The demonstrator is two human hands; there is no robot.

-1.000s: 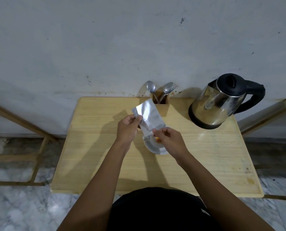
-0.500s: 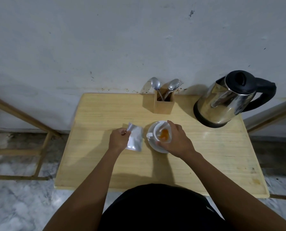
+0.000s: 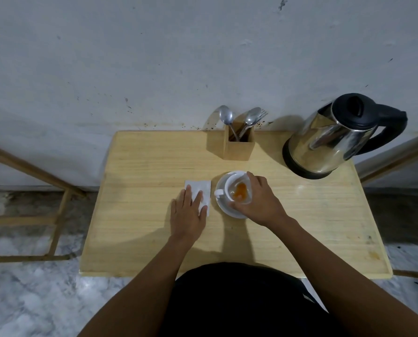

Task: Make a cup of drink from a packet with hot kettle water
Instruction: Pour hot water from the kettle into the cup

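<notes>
A white cup (image 3: 229, 188) with orange powder (image 3: 240, 190) in its bottom stands on a white saucer (image 3: 221, 205) in the middle of the wooden table (image 3: 300, 227). My right hand (image 3: 259, 203) wraps around the cup's right side. The silver packet (image 3: 199, 187) lies flat on the table just left of the saucer. My left hand (image 3: 188, 212) rests flat on the packet's near half, fingers spread. A steel kettle (image 3: 334, 139) with a black lid and handle stands at the table's back right.
A wooden holder (image 3: 238, 144) with several spoons and a fork stands at the back edge, against the wall. Wooden frames (image 3: 57, 181) flank the table left and right. The floor is marble.
The packet went from being held up over the cup in both hands to lying flat on the table under my left hand. My right hand moved onto the cup.
</notes>
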